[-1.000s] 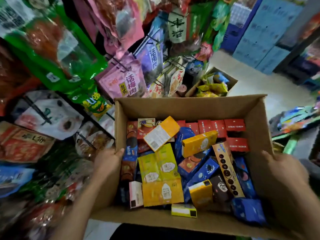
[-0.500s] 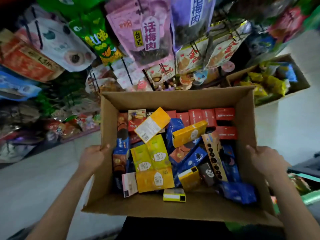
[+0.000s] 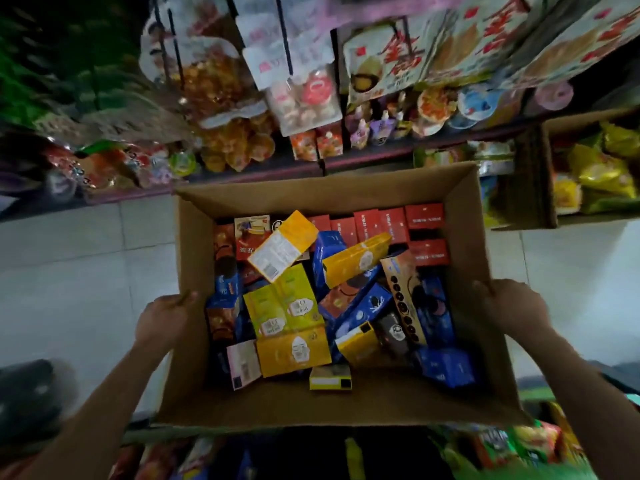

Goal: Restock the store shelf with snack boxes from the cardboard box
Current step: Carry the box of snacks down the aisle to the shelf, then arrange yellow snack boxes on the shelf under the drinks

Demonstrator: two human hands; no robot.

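Left hand (image 3: 166, 320): fingers curled over left wall of cardboard box (image 3: 346, 403), gripping rim. Right hand (image 3: 512, 306): clasped likewise on right wall. Box carried between both hands above tiled floor (image 3: 69, 265), open top up, snack boxes (image 3: 291, 306) jumbled inside, none yet removed. Store shelf (image 3: 263, 168) just beyond far wall. Step, as judged: transport. Next: set box down, free one hand, pick first snack box.

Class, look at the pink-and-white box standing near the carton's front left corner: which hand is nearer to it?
Left. The left hand grips the carton wall beside the pink-and-white box; the right hand grips the opposite wall.
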